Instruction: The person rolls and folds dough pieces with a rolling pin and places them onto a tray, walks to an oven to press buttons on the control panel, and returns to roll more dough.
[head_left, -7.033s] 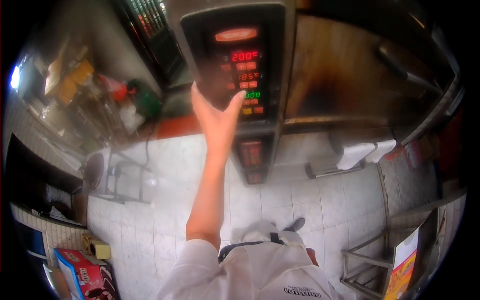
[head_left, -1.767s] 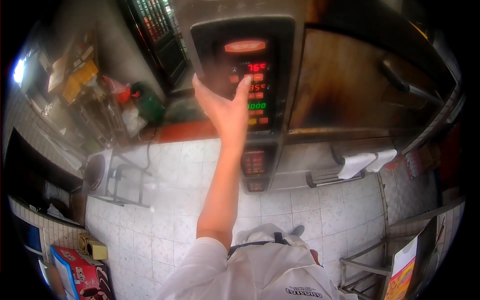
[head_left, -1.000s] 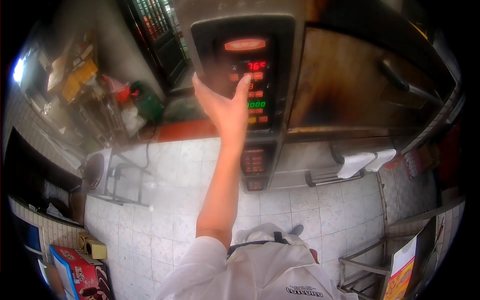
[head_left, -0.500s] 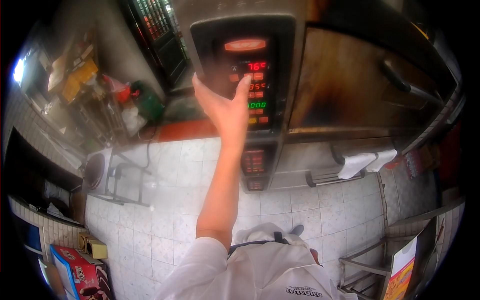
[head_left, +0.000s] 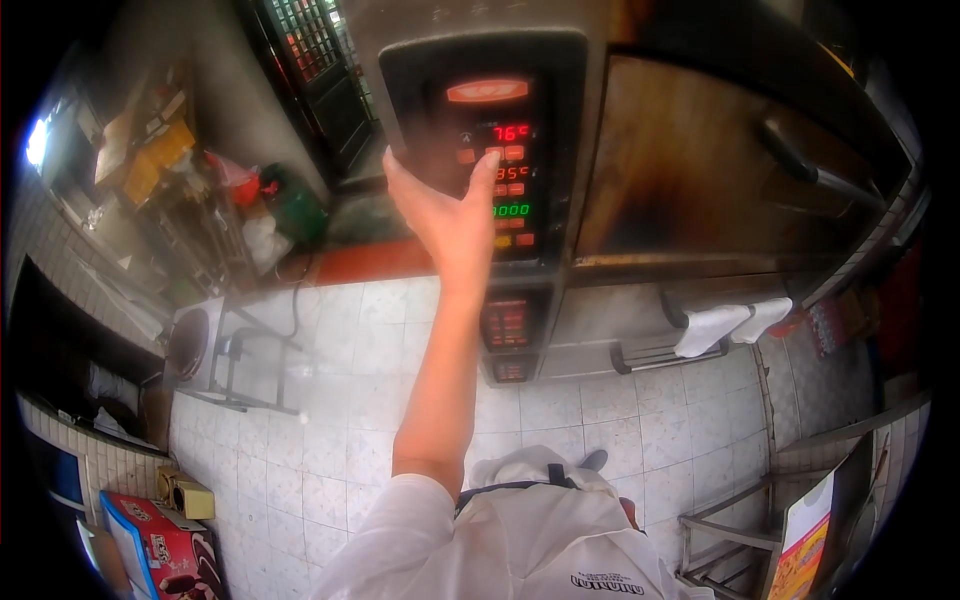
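My left hand (head_left: 445,205) reaches up to the control panel (head_left: 415,75) of a metal oven. Its thumb tip lies at a small red-lit button under the top display (head_left: 510,132), which reads 76°C. The fingers are spread away from the thumb along the panel's left edge, holding nothing. A lower red display (head_left: 513,173) is partly behind the thumb and ends in 35°C. Below it a green display (head_left: 515,210) shows zeros. To the panel's right the browned oven door (head_left: 700,160) is closed. My right hand does not show.
White cloths (head_left: 715,330) hang on a lower oven handle. A stool-like metal frame (head_left: 235,355) stands on the tiled floor at left, near a green gas cylinder (head_left: 293,200). A red box (head_left: 165,545) sits bottom left; a metal rack (head_left: 730,530) stands bottom right.
The view has shifted very slightly. My left hand keeps its place with the thumb at the same button, and the displays look the same.
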